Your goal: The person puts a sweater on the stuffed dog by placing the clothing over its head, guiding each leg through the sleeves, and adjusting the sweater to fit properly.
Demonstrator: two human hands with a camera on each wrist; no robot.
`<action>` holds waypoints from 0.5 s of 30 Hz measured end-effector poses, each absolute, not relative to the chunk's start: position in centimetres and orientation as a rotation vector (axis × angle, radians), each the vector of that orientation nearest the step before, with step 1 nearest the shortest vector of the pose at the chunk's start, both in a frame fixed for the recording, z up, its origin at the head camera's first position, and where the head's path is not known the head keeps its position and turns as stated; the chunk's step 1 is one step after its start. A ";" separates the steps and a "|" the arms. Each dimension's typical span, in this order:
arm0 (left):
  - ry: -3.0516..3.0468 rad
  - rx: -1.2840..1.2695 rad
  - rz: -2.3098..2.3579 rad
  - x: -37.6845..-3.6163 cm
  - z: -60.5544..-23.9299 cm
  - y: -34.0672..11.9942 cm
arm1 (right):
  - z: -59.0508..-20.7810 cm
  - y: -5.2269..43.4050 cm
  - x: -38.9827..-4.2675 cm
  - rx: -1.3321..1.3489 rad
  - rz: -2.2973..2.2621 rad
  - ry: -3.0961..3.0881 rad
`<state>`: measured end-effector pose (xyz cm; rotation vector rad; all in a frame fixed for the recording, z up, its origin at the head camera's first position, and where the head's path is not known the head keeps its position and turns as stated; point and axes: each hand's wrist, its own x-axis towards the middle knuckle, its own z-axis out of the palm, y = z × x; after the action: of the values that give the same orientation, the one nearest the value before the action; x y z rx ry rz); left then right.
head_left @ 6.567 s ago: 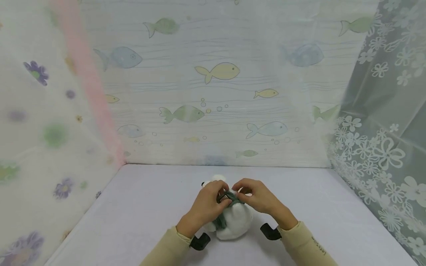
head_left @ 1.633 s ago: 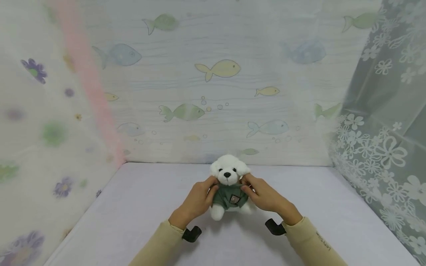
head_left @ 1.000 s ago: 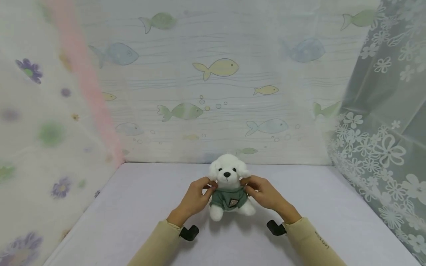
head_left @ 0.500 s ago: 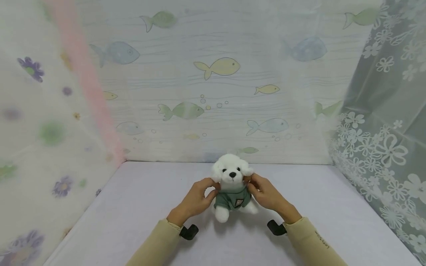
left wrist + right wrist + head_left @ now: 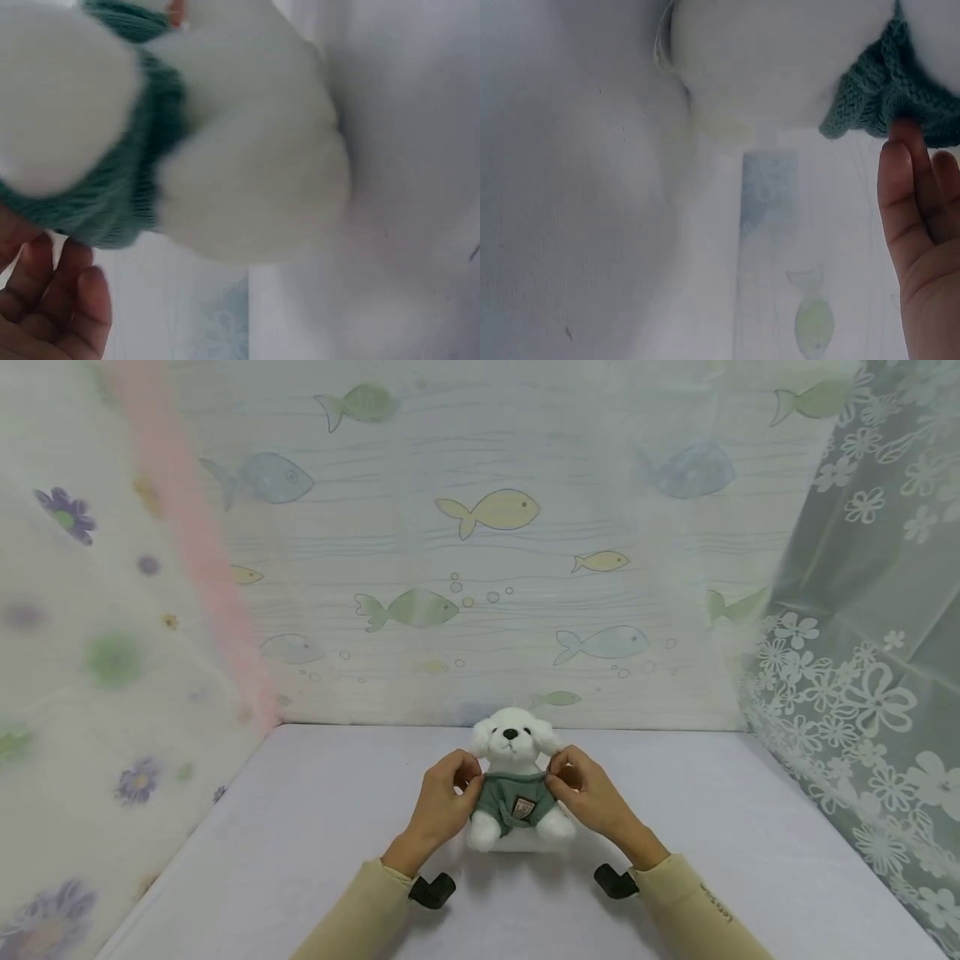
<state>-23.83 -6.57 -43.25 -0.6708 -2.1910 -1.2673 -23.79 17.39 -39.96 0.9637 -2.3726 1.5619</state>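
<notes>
A white plush dog (image 5: 513, 747) sits upright on the table, facing me, its muzzle tipped slightly up. It wears a green knitted sweater (image 5: 497, 792) with a small patch (image 5: 522, 807) on the front. At the left side of the picture, my left hand (image 5: 442, 797) pinches the sweater near its neckline. My right hand (image 5: 596, 797) pinches the opposite edge at the same height. In the left wrist view the sweater (image 5: 112, 206) wraps a limb, and the fingers touch its edge. The right wrist view shows fingertips against the sweater (image 5: 866, 94). The dog's back is hidden.
The white tabletop (image 5: 337, 827) spreads around the dog. Behind stands a fish-patterned curtain (image 5: 420, 527). Flowered sheets hang at the left (image 5: 90, 693) and right (image 5: 862, 693). A black camera mount is on each wrist.
Earlier the dog was turned away, with both hands at the sweater on its back. It has since been turned to face me; lately its head has tipped back and shifted slightly left.
</notes>
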 end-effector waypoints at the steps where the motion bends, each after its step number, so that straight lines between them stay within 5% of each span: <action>1: -2.189 -0.674 -1.284 -23.6 -43.1 -6.6 | -40.0 17.3 -23.8 0.980 1.553 -2.358; 15: -2.406 -0.637 -1.180 -20.9 -40.9 -6.9 | -42.0 15.9 -24.2 1.016 1.506 -2.291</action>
<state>-20.89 -6.91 -40.95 -0.6370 -2.4057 -1.1803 -24.21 15.94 -42.01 1.0160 -2.2910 1.5057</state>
